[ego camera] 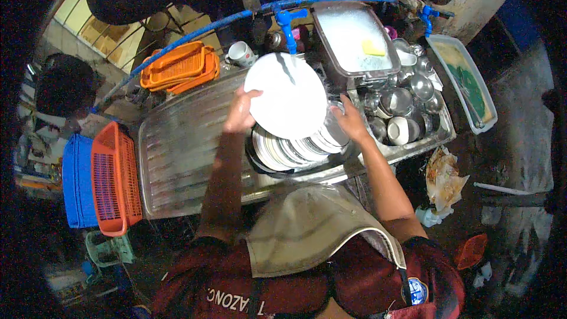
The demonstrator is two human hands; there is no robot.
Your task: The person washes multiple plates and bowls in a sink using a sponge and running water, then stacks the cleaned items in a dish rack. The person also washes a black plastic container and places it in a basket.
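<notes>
My left hand grips the left edge of a round white plate, thumb on its upper face. The plate lies tilted under the spout of a blue plastic tap, with a dark streak across its upper part. My right hand is just right of the plate, thumb and fingers apart, with nothing plainly held. Below the plate, a row of stacked plates stands on edge in the sink basin, partly hidden by the held plate.
Right of the sink are a tub of suds with a yellow sponge, metal bowls and a tray of cutlery. Leftward lie a ribbed drainboard, orange baskets, a red basket and a mug.
</notes>
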